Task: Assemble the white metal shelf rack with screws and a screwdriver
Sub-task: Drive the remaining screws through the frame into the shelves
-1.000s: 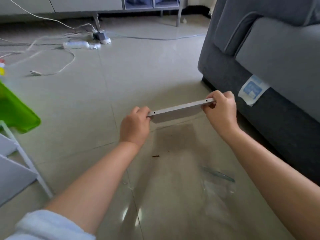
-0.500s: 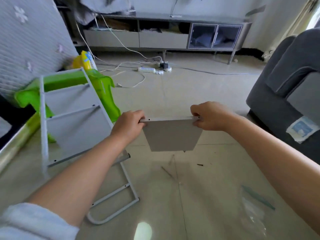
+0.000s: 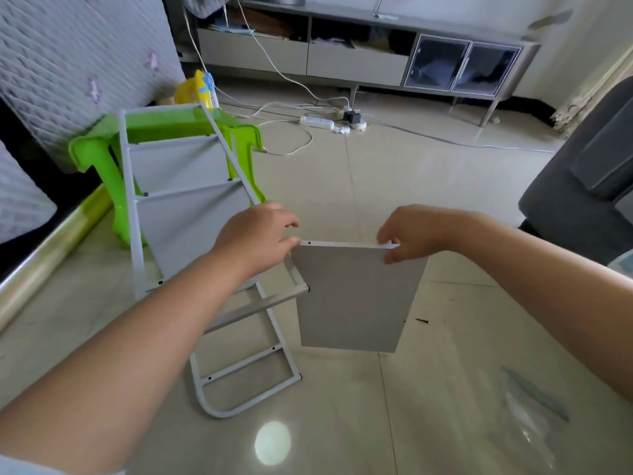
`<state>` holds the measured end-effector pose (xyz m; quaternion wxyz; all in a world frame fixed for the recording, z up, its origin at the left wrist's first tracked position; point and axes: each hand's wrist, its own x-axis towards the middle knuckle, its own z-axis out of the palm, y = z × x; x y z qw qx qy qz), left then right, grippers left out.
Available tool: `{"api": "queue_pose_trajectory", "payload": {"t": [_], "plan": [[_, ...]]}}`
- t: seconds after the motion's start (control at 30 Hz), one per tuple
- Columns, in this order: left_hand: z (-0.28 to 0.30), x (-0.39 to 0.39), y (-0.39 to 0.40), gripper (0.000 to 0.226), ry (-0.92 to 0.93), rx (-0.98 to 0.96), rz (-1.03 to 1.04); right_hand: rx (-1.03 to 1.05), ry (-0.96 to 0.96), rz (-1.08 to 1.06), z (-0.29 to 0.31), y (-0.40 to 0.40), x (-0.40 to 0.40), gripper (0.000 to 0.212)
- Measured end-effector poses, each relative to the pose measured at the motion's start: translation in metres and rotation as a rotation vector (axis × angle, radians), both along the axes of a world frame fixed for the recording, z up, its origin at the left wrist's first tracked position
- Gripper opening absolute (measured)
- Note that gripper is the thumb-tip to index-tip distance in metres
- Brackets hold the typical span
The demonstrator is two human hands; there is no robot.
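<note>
Head view: the left hand (image 3: 255,240) and right hand (image 3: 412,234) each pinch a top corner of a white shelf panel (image 3: 356,299), which hangs in the air beside the partly built rack frame (image 3: 191,214) leaning on a green stool (image 3: 102,156). The panel is flat, matte, with a screw hole near its upper left corner. Held only by fingertips, it could slip or knock the leaning frame over.

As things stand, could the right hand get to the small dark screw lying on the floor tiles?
Probably not at once. The right hand grips the top edge of the white shelf panel, which the left hand also holds. The screw lies on open floor just beyond the panel's right edge, so the path is clear once it lets go.
</note>
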<state>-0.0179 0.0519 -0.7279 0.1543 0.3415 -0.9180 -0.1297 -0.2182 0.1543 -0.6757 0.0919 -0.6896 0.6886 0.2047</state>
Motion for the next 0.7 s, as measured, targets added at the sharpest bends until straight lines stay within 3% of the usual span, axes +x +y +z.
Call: {"api": "queue_pose_trajectory", "payload": {"t": [0.1,0.23,0.3,0.43,0.5,0.6,0.7], "plan": [[-0.005,0.021,-0.021,0.036,-0.240,0.054,0.097,0.040,0.037,0.020,0.000,-0.012,0.004,0.033],[-0.026,0.041,-0.029,0.006,-0.399,0.171,0.100,0.076,0.081,0.005,-0.004,-0.022,0.010,0.033],[-0.034,0.046,-0.030,0.026,-0.404,0.158,0.127,0.087,0.091,0.019,-0.007,-0.024,0.014,0.031],[-0.037,0.055,-0.033,0.019,-0.364,0.153,0.100,0.092,0.078,0.060,-0.011,-0.030,0.026,0.033],[-0.035,0.060,-0.036,0.028,-0.355,0.160,0.079,0.081,0.052,0.081,-0.014,-0.036,0.030,0.034],[-0.033,0.068,-0.041,0.041,-0.351,0.157,0.040,0.060,-0.034,0.096,-0.018,-0.045,0.031,0.014],[-0.034,0.073,-0.041,0.045,-0.308,0.165,0.024,-0.022,-0.197,0.084,-0.028,-0.053,0.031,0.041]]}}
